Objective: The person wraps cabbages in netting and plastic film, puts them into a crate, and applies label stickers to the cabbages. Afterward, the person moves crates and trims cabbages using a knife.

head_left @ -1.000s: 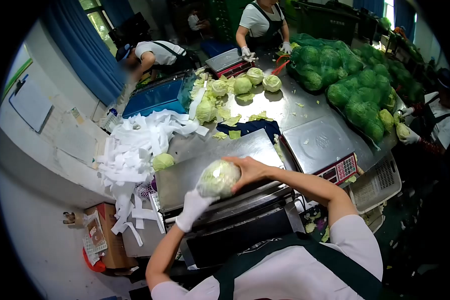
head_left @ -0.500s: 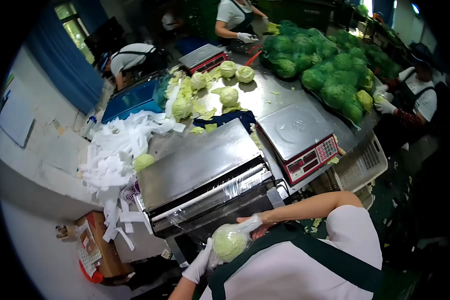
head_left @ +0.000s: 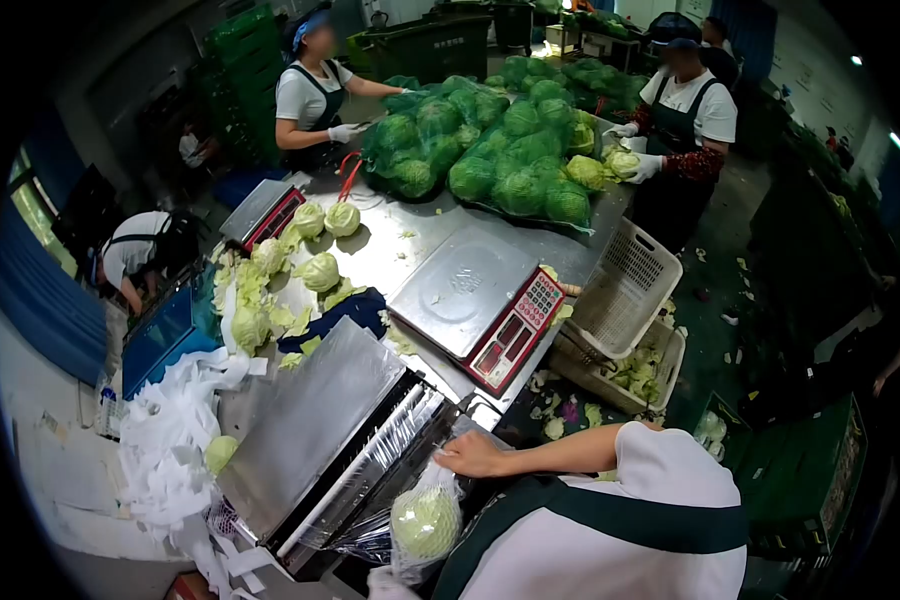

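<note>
A pale green cabbage [head_left: 425,522] in clear plastic film hangs in front of me, close to my apron. My right hand [head_left: 470,455], bare, is closed around the gathered film above it. My left hand [head_left: 390,584], in a white glove, shows only in part at the bottom edge, beside the cabbage's underside; its fingers are hidden. Just left of the cabbage stands a film wrapping machine [head_left: 305,410] with a metal top and a roll of clear film [head_left: 370,468] along its near side. Loose film trails from the machine near the cabbage.
A digital scale [head_left: 460,285] sits beyond the machine. Loose cabbages [head_left: 318,271] and green net bags of cabbages [head_left: 520,170] lie on the metal table. White strips [head_left: 175,440] pile up at left. Plastic crates [head_left: 625,290] stand at right. Co-workers stand around the table.
My view has turned to the right. My right hand now holds the gathered film above the cabbage, which hangs lower. My left hand has dropped to the bottom edge.
</note>
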Action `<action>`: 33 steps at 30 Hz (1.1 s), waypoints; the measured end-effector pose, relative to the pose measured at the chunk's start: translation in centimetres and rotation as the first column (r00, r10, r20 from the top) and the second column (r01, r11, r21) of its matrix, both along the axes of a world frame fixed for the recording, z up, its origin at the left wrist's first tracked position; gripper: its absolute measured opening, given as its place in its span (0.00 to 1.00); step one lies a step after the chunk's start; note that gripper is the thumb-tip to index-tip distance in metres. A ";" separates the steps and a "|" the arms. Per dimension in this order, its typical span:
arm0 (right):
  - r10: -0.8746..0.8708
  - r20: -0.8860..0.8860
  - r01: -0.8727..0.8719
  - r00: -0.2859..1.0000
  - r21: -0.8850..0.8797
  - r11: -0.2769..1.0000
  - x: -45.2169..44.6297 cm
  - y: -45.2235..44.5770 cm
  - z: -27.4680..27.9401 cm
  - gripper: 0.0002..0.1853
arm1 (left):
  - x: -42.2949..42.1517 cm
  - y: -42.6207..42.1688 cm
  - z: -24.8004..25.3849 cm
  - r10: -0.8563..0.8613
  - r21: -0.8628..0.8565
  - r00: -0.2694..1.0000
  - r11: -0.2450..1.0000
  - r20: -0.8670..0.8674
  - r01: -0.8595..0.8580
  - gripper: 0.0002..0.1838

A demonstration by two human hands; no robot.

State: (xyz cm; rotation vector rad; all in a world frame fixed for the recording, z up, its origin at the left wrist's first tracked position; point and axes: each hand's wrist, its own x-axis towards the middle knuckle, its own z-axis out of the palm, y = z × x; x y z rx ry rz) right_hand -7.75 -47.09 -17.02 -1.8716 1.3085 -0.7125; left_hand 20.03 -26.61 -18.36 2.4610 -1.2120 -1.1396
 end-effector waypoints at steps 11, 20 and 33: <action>0.182 -0.294 -0.308 0.938 -0.475 0.824 1.4 1.1 -4.8 0.09 | -7.1 -9.0 -4.0 0.195 -0.794 0.938 0.597 0.285 0.117 0.07; 0.513 0.110 -0.249 0.852 -0.775 0.581 -0.4 -0.7 8.9 0.20 | -9.7 -8.9 8.5 0.107 0.212 -0.274 0.895 -0.956 -0.392 0.24; 0.922 0.206 -0.657 0.328 -0.652 0.379 5.2 -0.6 18.0 0.18 | -16.9 -17.4 7.3 0.013 0.023 0.045 0.976 -0.999 0.216 0.22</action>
